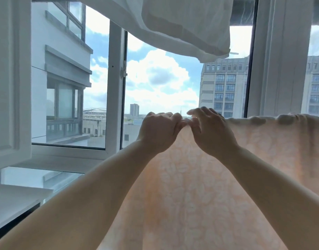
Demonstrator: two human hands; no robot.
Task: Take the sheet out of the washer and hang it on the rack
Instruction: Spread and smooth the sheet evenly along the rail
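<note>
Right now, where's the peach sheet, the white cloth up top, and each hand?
sheet [200,186]: head view, patterned middle.
white cloth [182,24]: head view, hanging fold.
left hand [159,130]: head view, back of hand.
right hand [212,130]: head view, back of hand.

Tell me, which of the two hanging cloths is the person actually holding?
The peach patterned sheet, low and in front. Left hand and right hand pinch its top edge together. The plain white cloth hangs overhead, untouched.

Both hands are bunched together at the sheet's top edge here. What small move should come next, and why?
Probably draw the left hand leftward along the top edge. Both hands pinch the peach sheet at one spot; right of the right hand it already hangs spread, while its left corner stays gathered.
</note>
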